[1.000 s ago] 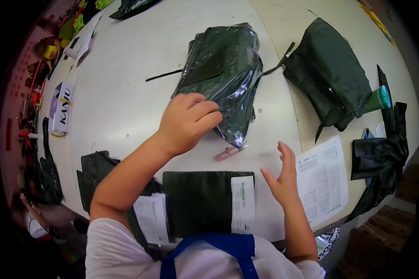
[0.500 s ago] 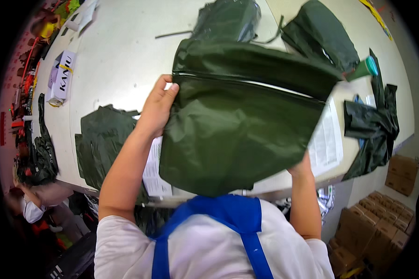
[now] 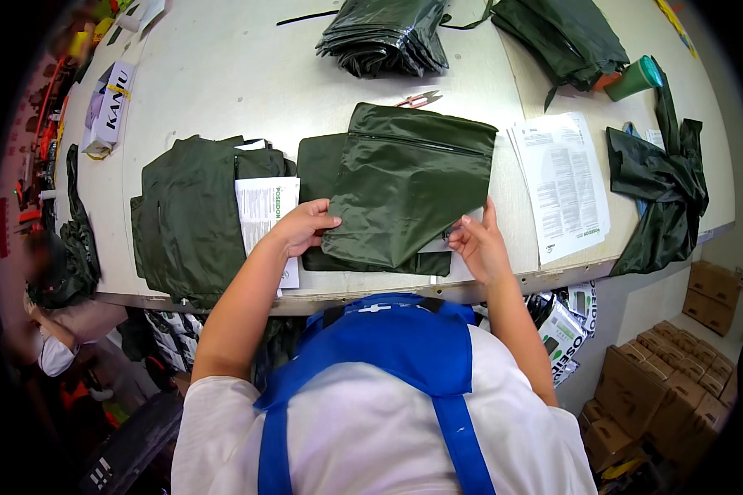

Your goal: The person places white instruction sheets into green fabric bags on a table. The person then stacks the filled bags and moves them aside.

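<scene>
A dark green fabric pouch (image 3: 413,177) with a dark zip-like line near its top is held tilted over the table. My left hand (image 3: 305,227) pinches its lower left edge, thumb on top. My right hand (image 3: 480,246) is closed at the lower right edge, its fingers partly behind the fabric. Beneath the pouch lies another flat green fabric piece (image 3: 318,169), mostly covered. A small pale patch shows under the pouch beside my right fingers; I cannot tell what it is. Red-handled snips (image 3: 421,100) lie just beyond the pouch's far edge.
To the left are stacked green fabric pieces (image 3: 191,214) and a printed sheet (image 3: 264,210). White printed papers (image 3: 563,186) lie to the right, near a crumpled green piece (image 3: 652,198). Farther back are a plastic-wrapped green bundle (image 3: 384,37) and a green cup (image 3: 633,80).
The pouch has been lowered toward the table and now looks smaller, uncovering the snips and the piece beneath. Both hands have come closer together, still at its edges.
</scene>
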`<control>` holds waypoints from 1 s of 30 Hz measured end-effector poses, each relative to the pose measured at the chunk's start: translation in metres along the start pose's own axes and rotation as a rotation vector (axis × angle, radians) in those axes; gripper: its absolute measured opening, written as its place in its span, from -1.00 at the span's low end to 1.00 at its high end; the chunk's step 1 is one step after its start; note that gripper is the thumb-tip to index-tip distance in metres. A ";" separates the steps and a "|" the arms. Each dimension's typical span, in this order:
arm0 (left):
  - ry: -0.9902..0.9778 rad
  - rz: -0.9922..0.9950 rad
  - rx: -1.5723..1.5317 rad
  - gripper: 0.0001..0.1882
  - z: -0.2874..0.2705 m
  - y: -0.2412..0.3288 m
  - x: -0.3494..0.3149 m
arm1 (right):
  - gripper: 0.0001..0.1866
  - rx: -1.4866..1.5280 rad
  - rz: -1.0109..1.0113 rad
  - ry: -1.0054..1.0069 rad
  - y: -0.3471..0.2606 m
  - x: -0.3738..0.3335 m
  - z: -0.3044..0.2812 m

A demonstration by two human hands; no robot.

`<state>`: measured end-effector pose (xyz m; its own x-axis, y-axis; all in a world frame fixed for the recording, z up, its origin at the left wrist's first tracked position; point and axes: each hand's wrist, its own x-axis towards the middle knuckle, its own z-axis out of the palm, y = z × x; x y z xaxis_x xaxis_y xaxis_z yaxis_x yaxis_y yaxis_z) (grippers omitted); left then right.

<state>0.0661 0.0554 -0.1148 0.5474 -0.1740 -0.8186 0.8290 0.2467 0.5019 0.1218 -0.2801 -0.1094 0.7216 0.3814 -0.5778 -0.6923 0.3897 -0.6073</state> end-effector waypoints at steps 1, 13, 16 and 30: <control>-0.033 0.048 -0.001 -0.57 0.006 0.003 -0.002 | -0.46 -0.012 0.000 -0.051 -0.005 0.006 -0.006; -0.432 0.284 -0.360 -0.49 -0.002 0.037 -0.024 | -0.54 0.066 -0.146 -0.166 -0.017 0.029 0.023; -0.432 0.345 -0.332 -0.53 -0.009 0.032 -0.022 | -0.58 -0.058 -0.146 -0.239 -0.014 0.038 0.018; -0.058 0.522 -0.796 -0.52 0.072 -0.024 0.027 | -0.75 -0.167 0.086 0.047 0.010 0.059 0.052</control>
<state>0.0692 -0.0237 -0.1285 0.8488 0.0999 -0.5192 0.1689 0.8793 0.4452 0.1573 -0.2108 -0.1211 0.6616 0.3666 -0.6541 -0.7439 0.2111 -0.6341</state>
